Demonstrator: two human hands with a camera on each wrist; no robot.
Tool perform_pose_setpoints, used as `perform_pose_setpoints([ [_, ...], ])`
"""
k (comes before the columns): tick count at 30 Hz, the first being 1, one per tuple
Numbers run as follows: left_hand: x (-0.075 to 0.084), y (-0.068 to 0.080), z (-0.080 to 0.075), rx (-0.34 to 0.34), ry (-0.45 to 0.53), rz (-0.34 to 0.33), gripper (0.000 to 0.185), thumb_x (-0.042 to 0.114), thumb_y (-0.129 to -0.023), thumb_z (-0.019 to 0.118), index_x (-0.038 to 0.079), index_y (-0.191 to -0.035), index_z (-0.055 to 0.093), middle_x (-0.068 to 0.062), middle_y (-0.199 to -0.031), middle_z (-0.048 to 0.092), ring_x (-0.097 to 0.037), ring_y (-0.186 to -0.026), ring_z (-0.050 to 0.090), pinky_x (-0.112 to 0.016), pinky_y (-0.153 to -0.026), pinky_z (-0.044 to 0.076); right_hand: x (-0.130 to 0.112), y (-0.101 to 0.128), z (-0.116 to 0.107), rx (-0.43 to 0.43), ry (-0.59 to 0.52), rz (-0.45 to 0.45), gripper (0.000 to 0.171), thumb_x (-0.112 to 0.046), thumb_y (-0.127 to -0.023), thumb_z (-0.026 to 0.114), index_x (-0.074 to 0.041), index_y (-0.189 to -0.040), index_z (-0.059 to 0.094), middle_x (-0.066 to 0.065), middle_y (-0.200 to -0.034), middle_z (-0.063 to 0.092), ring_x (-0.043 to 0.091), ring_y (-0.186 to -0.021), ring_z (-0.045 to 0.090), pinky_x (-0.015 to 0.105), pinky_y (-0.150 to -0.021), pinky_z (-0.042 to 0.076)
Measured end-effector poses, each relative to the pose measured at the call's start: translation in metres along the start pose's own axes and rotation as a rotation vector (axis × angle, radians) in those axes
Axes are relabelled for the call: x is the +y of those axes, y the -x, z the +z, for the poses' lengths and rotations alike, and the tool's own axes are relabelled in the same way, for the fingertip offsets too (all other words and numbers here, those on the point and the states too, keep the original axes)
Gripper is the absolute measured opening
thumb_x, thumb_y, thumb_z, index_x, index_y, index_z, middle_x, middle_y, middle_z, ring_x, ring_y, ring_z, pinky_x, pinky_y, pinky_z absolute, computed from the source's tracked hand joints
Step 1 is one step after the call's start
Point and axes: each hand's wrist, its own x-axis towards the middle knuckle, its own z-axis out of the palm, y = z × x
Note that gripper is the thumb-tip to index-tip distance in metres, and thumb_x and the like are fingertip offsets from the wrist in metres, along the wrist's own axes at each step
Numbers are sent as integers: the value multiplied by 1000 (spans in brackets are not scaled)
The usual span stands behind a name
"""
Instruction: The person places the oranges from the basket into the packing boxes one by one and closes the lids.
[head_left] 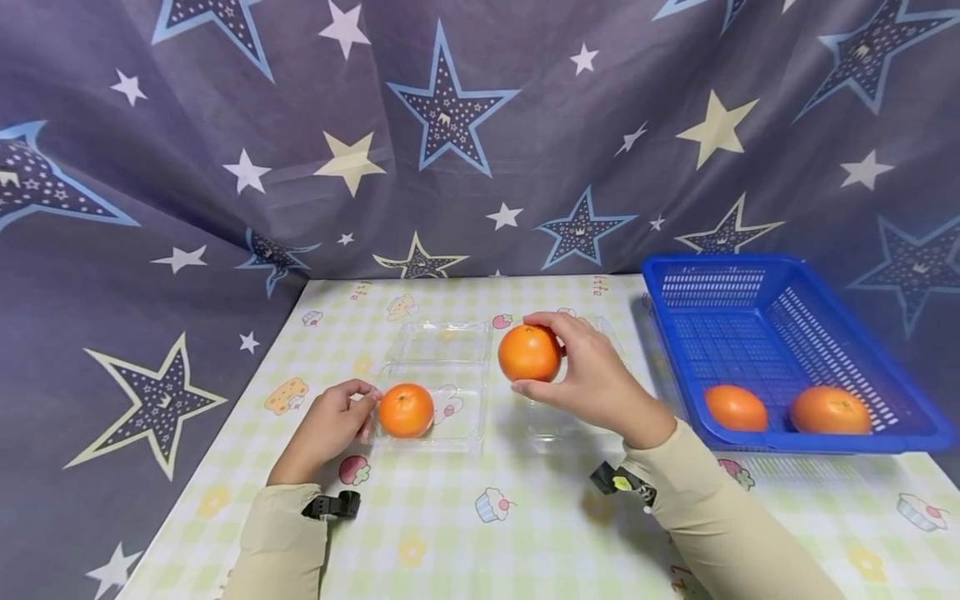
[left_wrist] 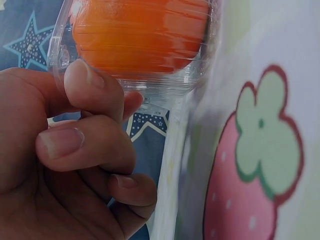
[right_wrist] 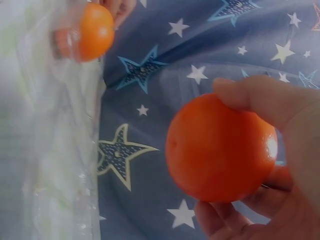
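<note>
Beyond the raised orange (head_left: 529,353), "life" lettering (head_left: 597,286)

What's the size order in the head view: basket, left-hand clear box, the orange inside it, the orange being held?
1. Basket
2. Clear box
3. Held orange, boxed orange: unranked; sizes look close, camera nearness unsure.

From above, the head view is looking forward and down, taking in the counter (head_left: 405,508) and the starry curtain (head_left: 480,217) from farthest off. The left wrist view is facing the left fingers (left_wrist: 100,145) close up, turned sideways, while the right wrist view is peering past the nearby held orange (right_wrist: 215,150) at the curtain. All three are sharing the left orange (head_left: 406,410).
</note>
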Motion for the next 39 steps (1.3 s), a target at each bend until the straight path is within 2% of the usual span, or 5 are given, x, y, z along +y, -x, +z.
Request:
perform_pose_setpoints([
  [10,-1,0,0,-3,-8,-20,25,36,-108,55,13,-111,63,-6,-62,62,-18,-50,48,-31,-51,40,0,-1,14,38,-15,-73,77,-29,-71,97,-14,-136,58,2,-128,66,16,-98,62,43,-94,53],
  [12,-1,1,-1,3,-14,-21,25,36,-108,54,13,-111,63,-5,-62,62,-18,-50,48,-31,-51,40,-2,-2,18,24,-19,-87,77,-29,-72,97,-12,-136,58,3,-129,65,16,-100,61,38,-87,57],
  [14,-2,2,-2,9,-8,-22,26,36,-108,55,12,-111,63,-5,-61,61,-18,-50,48,-31,-50,40,-3,-3,22,7,-15,-100,78,-29,-72,97,-11,-137,57,3,-131,65,17,-104,62,36,-88,57],
  [22,-1,-2,1,-13,46,-18,25,36,-108,55,13,-111,64,-5,-61,61,-16,-50,46,-30,-49,38,-6,-1,38,-45,10,-122,76,-27,-73,95,-10,-137,58,3,-134,64,23,-122,61,43,-104,53],
  [39,2,1,-1,-13,31,-40,25,35,-107,56,11,-110,64,-6,-61,61,-16,-49,46,-30,-48,38,-18,-19,72,-123,12,-159,71,-32,-75,95,-9,-133,62,2,-131,67,20,-115,67,36,-100,55],
])
